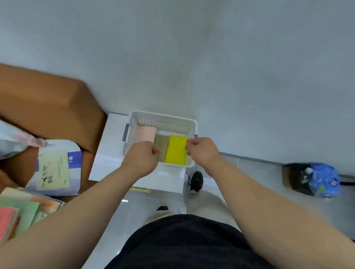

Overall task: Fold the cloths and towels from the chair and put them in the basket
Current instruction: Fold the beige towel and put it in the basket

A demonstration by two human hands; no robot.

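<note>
— White plastic with slotted walls: where does the basket stand?
— On a white bench, at 12 o'clock from the person's body, close against the grey wall.
— What lies inside it?
— Three folded pieces side by side. A pink cloth is at the 9 o'clock side, an olive cloth in the middle, and a yellow cloth at the 3 o'clock side, touching the olive one.
— And the hands?
— Both are over the basket's near rim. The right hand is at 3 o'clock of the yellow cloth, its grip narrow, fingertips pinched on that cloth's far right corner. The left hand covers the near part of the olive cloth, at 9 o'clock of the yellow one. Its fingers are curled tight, but I cannot tell whether the grip holds any fabric.
— Other cloths?
— A pile of cloths, green, red and pale, shows at 8 o'clock, beside a brown chair at 9 o'clock.
— Elsewhere?
— A black shoe is on the tiled floor at 5 o'clock of the basket, and a blue bag lies well apart at 3 o'clock.
</note>
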